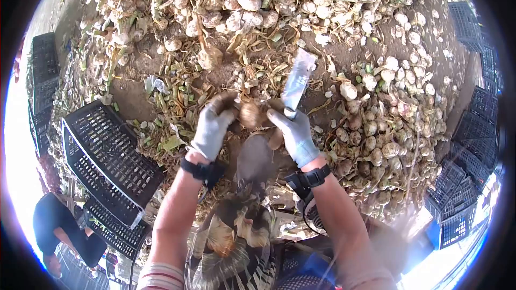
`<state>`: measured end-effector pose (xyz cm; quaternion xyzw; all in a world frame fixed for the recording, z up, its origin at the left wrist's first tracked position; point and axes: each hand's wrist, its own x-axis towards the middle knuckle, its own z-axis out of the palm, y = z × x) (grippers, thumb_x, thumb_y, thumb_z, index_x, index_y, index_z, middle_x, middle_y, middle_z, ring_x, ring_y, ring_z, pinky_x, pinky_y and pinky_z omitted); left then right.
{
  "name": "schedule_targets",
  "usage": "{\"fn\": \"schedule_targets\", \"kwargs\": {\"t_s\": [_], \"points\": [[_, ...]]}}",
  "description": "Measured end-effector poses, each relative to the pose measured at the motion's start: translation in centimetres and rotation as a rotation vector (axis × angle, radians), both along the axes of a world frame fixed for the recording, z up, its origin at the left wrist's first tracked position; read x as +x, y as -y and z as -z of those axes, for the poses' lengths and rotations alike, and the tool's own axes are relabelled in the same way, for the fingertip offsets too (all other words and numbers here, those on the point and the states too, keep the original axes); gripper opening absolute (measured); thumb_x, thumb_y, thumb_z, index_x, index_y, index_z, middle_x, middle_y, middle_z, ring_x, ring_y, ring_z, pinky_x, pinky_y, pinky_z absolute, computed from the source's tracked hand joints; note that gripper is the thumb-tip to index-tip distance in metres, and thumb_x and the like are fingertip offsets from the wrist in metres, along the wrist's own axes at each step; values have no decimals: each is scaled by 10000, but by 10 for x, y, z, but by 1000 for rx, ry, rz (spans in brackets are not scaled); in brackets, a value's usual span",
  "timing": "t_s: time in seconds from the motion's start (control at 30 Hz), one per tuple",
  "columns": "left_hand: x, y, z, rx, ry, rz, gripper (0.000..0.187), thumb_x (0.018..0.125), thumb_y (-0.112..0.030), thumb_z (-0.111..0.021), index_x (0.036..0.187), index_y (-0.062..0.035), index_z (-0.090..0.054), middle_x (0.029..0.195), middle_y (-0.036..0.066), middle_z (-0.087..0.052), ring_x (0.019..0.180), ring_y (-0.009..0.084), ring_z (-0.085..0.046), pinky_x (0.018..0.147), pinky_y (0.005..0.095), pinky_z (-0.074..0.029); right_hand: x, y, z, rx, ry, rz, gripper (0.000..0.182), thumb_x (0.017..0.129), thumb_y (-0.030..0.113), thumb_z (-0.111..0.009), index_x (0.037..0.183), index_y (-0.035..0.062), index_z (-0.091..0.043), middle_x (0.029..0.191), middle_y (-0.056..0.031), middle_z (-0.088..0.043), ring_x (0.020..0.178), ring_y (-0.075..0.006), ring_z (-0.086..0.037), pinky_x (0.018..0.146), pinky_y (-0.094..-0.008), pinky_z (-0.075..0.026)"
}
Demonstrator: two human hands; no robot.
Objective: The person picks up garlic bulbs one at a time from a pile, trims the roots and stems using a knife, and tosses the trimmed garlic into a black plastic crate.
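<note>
A brown garlic bulb (251, 115), slightly blurred, sits between my two gloved hands. My left hand (216, 123), in a white glove with dirty fingertips, has its fingers closed round the bulb's left side. At the bulb's right side is my right hand (293, 131), also gloved, with its fingers wrapped round the handle of a wide, pale blade (299, 80). The blade points up and away from me. Dry stalks and leaf scraps (183, 94) lie on the soil beyond my hands.
A large heap of garlic with stalks (242, 2) spreads ahead. Trimmed bulbs (376, 145) are piled at the right. Black crates (107, 156) stand at the left, with more crates (475, 123) along the right edge. A person (64, 228) bends at the lower left.
</note>
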<state>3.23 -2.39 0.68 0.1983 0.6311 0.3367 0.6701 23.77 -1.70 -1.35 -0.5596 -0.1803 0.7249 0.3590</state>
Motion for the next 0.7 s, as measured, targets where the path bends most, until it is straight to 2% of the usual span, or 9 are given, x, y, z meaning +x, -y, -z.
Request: {"fn": "schedule_targets", "kwargs": {"t_s": [0.2, 0.27, 0.33, 0.4, 0.43, 0.5, 0.6, 0.63, 0.7], "points": [[28, 31, -18, 268, 139, 105, 504, 873, -29, -614, 1353, 4, -464, 1069, 65, -633, 866, 112, -633, 696, 269, -556, -15, 4, -17, -20, 147, -97, 301, 872, 141, -757, 1137, 5, -717, 863, -20, -709, 728, -47, -612, 638, -208, -489], [22, 25, -23, 166, 67, 99, 567, 850, -75, -680, 1360, -11, -439, 1044, 53, -639, 830, 105, -633, 651, 253, -539, -14, 4, -37, 187, 275, -273, 342, 881, 196, -759, 1154, -1, -701, 817, -3, -693, 692, -32, -583, 597, -224, -481], [10, 25, -13, 175, 190, 73, 547, 844, -145, -735, 1310, -22, -477, 983, 29, -646, 733, 84, -627, 608, 219, -517, -5, 9, -43, 426, 399, -298, 237, 873, 170, -726, 1068, 38, -711, 775, -16, -685, 653, -102, -629, 588, -292, -508], [5, 35, -21, 102, 256, -1, 590, 837, -180, -762, 1329, -23, -477, 1017, 32, -643, 811, 96, -631, 664, 247, -538, 6, 9, -57, 888, 989, -726, 125, 827, 160, -694, 936, 99, -693, 769, -44, -659, 649, -236, -662, 597, -370, -523], [-1, 46, -6, 104, 260, 0, 590, 837, -180, -762, 1329, -23, -477, 1017, 32, -643, 811, 96, -631, 664, 247, -538, 4, 7, -66, 887, 1056, -866, 79, 779, 181, -680, 847, 143, -662, 788, -65, -630, 688, -303, -662, 602, -416, -515], [-7, 57, 19, 214, 34, 154, 928, 801, -349, -840, 1476, 23, -324, 1307, 95, -559, 1168, 187, -568, 979, 365, -500, 2, 4, -77, 911, 1067, -909, 68, 776, 162, -670, 836, 132, -659, 760, -76, -620, 666, -308, -647, 598, -423, -509], [-6, 49, -13, 366, 164, 108, 1009, 800, -367, -841, 1519, 29, -255, 1342, 114, -548, 1202, 204, -559, 994, 366, -495, -3, 4, -79, 985, 1084, -937, 42, 769, 143, -650, 804, 123, -639, 721, -81, -603, 628, -311, -628, 581, -427, -488], [-3, 47, -14, 383, 179, 68, 694, 848, -184, -778, 1404, 4, -408, 1240, 79, -610, 1081, 138, -597, 925, 301, -515, -3, 4, -77, 960, 1075, -962, 45, 765, 130, -644, 809, 122, -639, 724, -82, -607, 633, -313, -629, 589, -427, -489], [-4, 45, -17, 329, 292, 5, 709, 843, -191, -784, 1408, 2, -401, 1246, 82, -611, 1090, 141, -598, 930, 307, -516, -4, 3, -73, 938, 1061, -991, 53, 762, 117, -637, 815, 120, -639, 727, -83, -611, 638, -315, -631, 597, -428, -490]]}}
